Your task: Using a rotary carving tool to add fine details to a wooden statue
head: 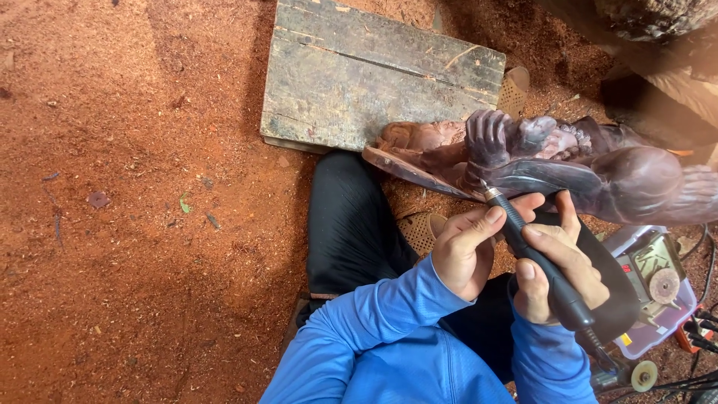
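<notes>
A dark reddish-brown wooden carving (568, 161) of a figure lies across my lap, right of centre. My right hand (557, 262) grips a black rotary tool handpiece (535, 254) like a pen. Its metal tip (488, 191) touches the carving's lower edge. My left hand (467, 247) is curled beside the tool, thumb and fingers pressed against its shaft near the tip. Both arms wear blue sleeves (389, 329). My black trouser leg (348, 224) stretches out below the carving.
A weathered grey wooden board (359, 75) lies on the red sawdust-covered ground (134, 187). A tan perforated sandal (420, 230) shows by my leg. A plastic box with a small grinder motor (654, 280) and cables sits at lower right. A large log (658, 22) fills the top right.
</notes>
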